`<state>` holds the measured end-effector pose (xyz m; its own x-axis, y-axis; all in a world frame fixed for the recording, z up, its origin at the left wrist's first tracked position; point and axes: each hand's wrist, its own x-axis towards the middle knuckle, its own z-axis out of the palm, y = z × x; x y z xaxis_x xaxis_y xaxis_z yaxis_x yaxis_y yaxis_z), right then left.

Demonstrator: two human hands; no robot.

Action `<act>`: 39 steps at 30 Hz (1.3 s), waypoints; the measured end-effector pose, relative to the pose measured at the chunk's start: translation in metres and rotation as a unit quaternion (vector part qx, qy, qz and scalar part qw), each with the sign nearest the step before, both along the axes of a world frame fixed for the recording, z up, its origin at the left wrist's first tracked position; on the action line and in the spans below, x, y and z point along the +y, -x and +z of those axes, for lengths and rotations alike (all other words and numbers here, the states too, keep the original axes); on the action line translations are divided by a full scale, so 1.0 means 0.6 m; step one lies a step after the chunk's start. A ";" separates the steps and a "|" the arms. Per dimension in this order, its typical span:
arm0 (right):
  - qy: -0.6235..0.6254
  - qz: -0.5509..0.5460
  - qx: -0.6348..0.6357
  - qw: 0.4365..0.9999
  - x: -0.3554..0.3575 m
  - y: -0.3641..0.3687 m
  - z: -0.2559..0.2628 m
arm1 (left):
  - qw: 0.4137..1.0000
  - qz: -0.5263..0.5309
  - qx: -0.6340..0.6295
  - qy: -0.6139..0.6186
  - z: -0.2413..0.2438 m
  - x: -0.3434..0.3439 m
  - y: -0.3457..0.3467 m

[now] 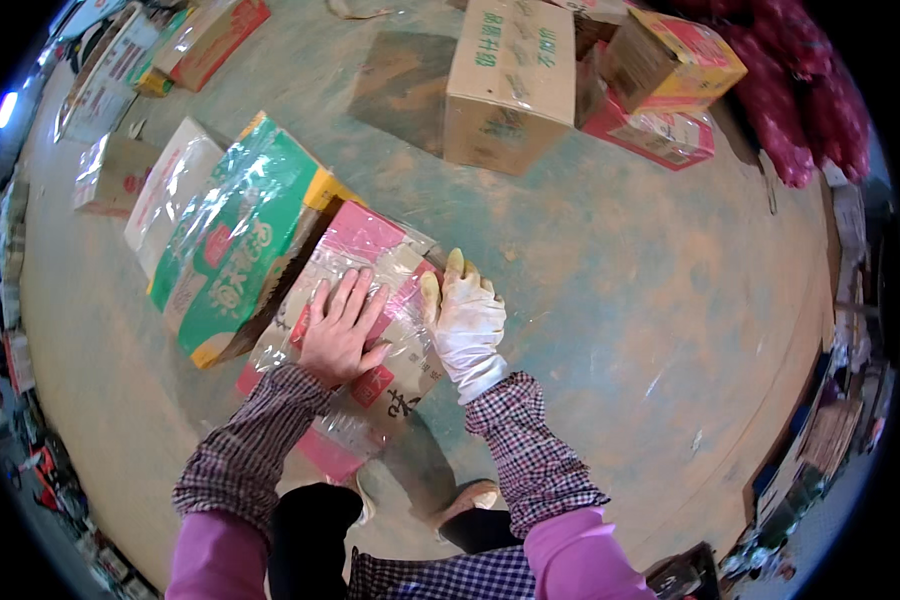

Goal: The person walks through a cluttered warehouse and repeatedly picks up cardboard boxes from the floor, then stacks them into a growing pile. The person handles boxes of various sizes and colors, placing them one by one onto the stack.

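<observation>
A flattened-looking cardboard carton [412, 352] in pink and beige, with clear tape and printed writing, lies slanted before me. Bare and spread, my left hand [343, 330] presses palm down on its taped face. My right hand [466, 322], in a whitish glove, is at the carton's right edge. Its thumb lies by the edge and the other fingers are bent; whether they grip the cardboard is hidden. Touching or nearly touching the carton's upper left side is a green and yellow carton [270, 195], wrapped in shiny clear tape.
Beyond the green carton lie a white carton [166, 187] and a small brown box [116, 176]. A tall brown box [510, 90] stands ahead, beside a yellow carton [656, 67] stacked on a pink one [664, 139]. Red mesh sacks [780, 97] fill the far right. My shoes [469, 501] are close below.
</observation>
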<state>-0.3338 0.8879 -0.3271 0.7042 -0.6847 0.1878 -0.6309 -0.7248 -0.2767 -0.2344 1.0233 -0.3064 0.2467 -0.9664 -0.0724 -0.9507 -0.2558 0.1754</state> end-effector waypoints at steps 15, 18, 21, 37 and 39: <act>-0.145 0.034 0.072 0.986 -0.027 -0.018 0.009 | 0.990 0.035 0.052 -0.124 0.004 -0.022 -0.014; -0.132 0.083 0.147 0.977 -0.035 -0.019 0.036 | 0.990 0.027 0.054 -0.128 -0.003 -0.015 -0.020; -0.222 0.123 0.161 0.954 -0.063 -0.018 0.058 | 0.981 0.023 0.065 -0.180 0.022 -0.024 -0.018; 0.090 0.155 -0.070 0.981 -0.748 -0.414 0.010 | 0.808 0.574 0.131 -0.025 0.104 -0.395 -0.089; 0.044 0.183 -0.001 0.982 -0.759 -0.459 -0.023 | 0.670 0.700 0.238 0.067 0.078 -0.457 -0.126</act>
